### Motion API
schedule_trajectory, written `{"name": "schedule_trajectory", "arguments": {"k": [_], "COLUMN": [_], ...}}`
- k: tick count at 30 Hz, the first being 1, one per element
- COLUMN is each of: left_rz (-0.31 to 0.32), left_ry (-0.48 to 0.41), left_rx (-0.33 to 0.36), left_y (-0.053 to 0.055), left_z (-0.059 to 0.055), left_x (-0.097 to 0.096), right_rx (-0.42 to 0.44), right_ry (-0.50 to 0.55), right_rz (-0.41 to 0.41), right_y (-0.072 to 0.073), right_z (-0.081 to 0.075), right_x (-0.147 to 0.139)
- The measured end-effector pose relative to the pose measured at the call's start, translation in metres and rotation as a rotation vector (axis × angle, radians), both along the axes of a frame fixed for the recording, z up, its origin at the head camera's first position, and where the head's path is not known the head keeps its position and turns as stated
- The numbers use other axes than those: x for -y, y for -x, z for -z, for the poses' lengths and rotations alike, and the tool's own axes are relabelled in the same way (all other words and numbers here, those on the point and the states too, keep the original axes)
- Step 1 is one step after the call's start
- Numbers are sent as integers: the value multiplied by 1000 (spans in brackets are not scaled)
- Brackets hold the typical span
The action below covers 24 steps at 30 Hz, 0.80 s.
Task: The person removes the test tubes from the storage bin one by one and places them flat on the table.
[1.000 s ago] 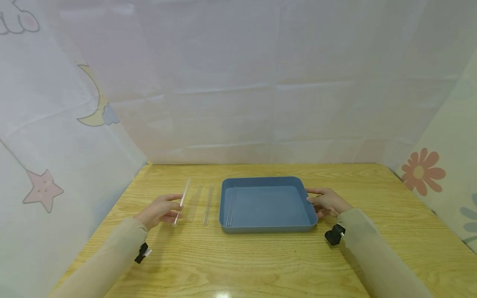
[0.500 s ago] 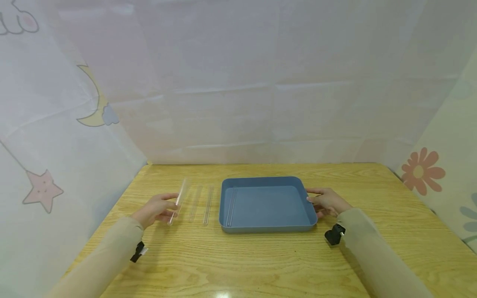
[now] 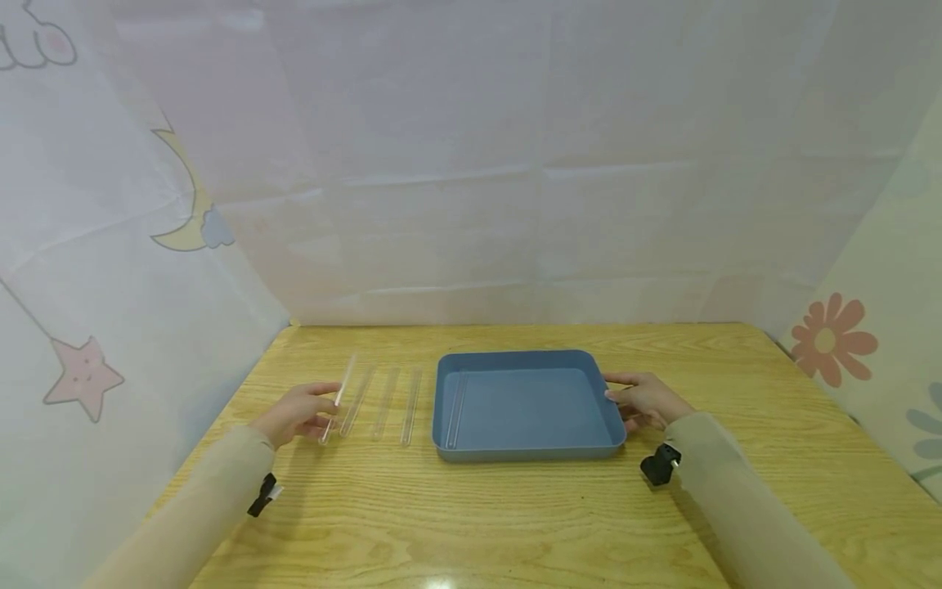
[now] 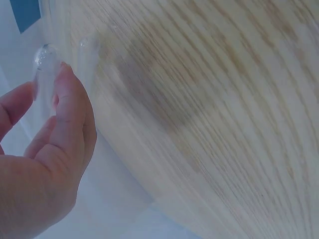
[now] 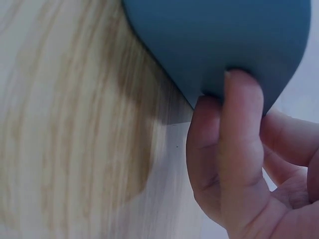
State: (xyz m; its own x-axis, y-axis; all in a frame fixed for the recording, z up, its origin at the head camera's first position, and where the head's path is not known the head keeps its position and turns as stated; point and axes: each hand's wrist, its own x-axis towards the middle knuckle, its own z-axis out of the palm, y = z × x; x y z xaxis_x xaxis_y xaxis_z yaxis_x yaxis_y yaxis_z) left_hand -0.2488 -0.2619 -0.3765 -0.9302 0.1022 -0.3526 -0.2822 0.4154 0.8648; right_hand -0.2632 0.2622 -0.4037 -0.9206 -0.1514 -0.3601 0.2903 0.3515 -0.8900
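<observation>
My left hand pinches a clear test tube between thumb and fingers, tilted above the table's left part. In the left wrist view the rounded end of that tube pokes out past the fingertips. Just right of the hand, three more clear tubes lie side by side: the nearest tube, a middle tube and a right tube. Another tube lies along the left side inside the blue-grey tray. My right hand grips the tray's right wall, fingers against its outside.
The wood-grain table runs back to a pale fabric backdrop that also closes in both sides. Black wrist mounts hang under both sleeves.
My left hand has shifted left, still holding a tube. A third tube now lies on the table where the hand was. The right hand and tray have stayed put.
</observation>
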Motion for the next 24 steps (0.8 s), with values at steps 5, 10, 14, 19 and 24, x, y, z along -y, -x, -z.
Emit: {"name": "schedule_trajectory", "arguments": {"k": [5,10,14,19,24], "left_rz": [12,17,10,15,11], "left_ry": [4,23,46,68,75], "left_rx": [4,6,3,-3,2], "left_y": [5,10,11,14,17], "left_z": [4,7,5,5,6], "left_x": [7,13,14,15,16], "right_rx": [-1,2,4,-2,-3], "right_ry": [5,10,-7,-13,-7], "right_rz": [-4,2,8,3,8], "right_y": [1,2,2,2,1], "right_z": [2,2,1,1,2], "right_x": [-1,-1,-1,-2,-1]}}
